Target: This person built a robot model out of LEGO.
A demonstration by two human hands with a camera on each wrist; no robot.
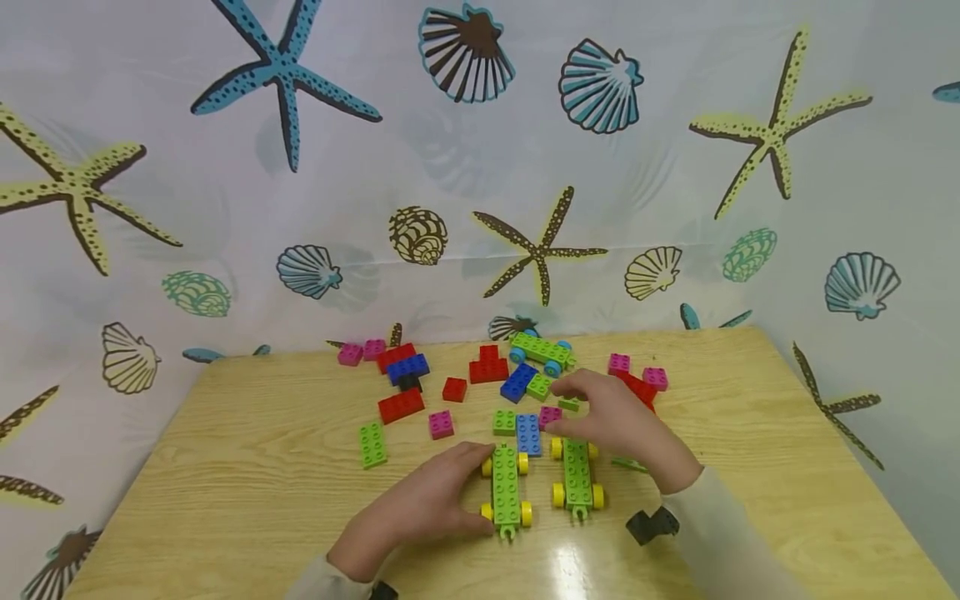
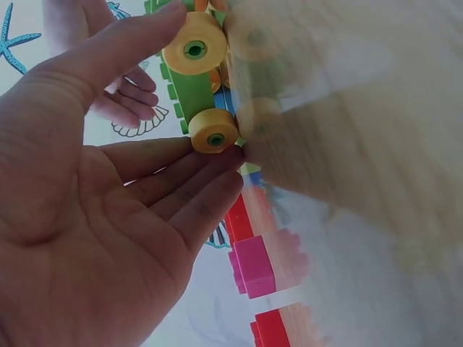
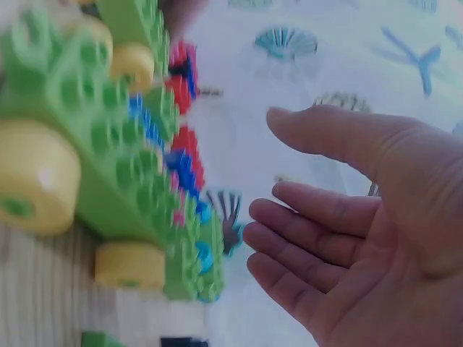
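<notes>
In the head view a green toy car base with yellow wheels stands on the table. Beside its left side is my left hand, thumb by the nearer wheel and fingers by the farther one. The left wrist view shows those fingers fairly straight, touching or nearly touching the yellow wheels. A second green car base with yellow wheels stands parallel to the right. Over its far end hovers my right hand, thumb and fingers spread, with nothing between them in the right wrist view.
Behind the cars lie a light blue brick, a small green brick and several red, pink and blue bricks. A green car base with blue wheels stands at the back. A patterned curtain hangs behind the table.
</notes>
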